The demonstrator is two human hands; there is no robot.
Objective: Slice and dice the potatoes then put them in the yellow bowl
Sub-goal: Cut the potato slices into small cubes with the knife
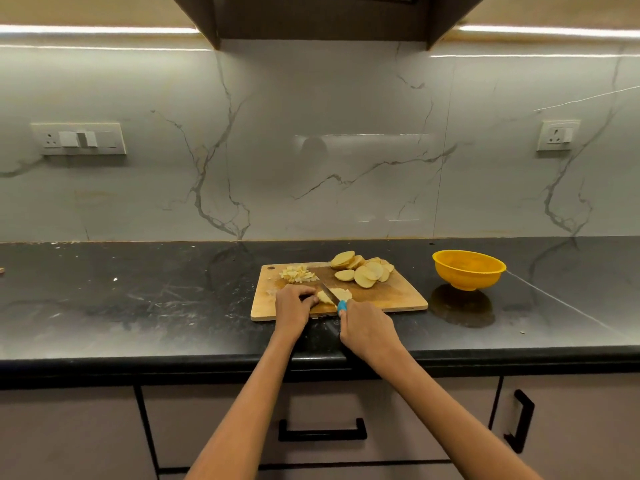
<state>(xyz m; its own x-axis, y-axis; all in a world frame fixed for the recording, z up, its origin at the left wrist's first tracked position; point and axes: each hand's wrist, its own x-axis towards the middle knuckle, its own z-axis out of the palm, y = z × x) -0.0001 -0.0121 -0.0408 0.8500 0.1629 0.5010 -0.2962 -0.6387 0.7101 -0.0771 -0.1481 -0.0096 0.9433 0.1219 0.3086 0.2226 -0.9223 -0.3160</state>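
- Wooden cutting board point(388, 299) lies on a black stone counter point(138, 306), seen from the head camera looking down at two bare arms.
- Pale potato slices point(363, 271), round with tan skin at the edges, are heaped at the board's far right corner, overlapping each other.
- Small pale yellow potato cubes point(297, 273) sit in a loose pile at the board's far left, near a hanging hole in the corner.
- One flat piece of potato point(337, 293) lies at the board's near edge, under the knife blade point(328, 293).
- Left hand point(292, 308) has its fingers curled down, holding this piece steady from the left.
- Right hand point(367, 329) is wrapped around the knife's blue handle point(341, 306), the blade angled away across the piece.
- Yellow bowl point(469, 270) stands on the counter right of the board, apart from it; no potato shows inside.
- No readable writing or brand appears anywhere.
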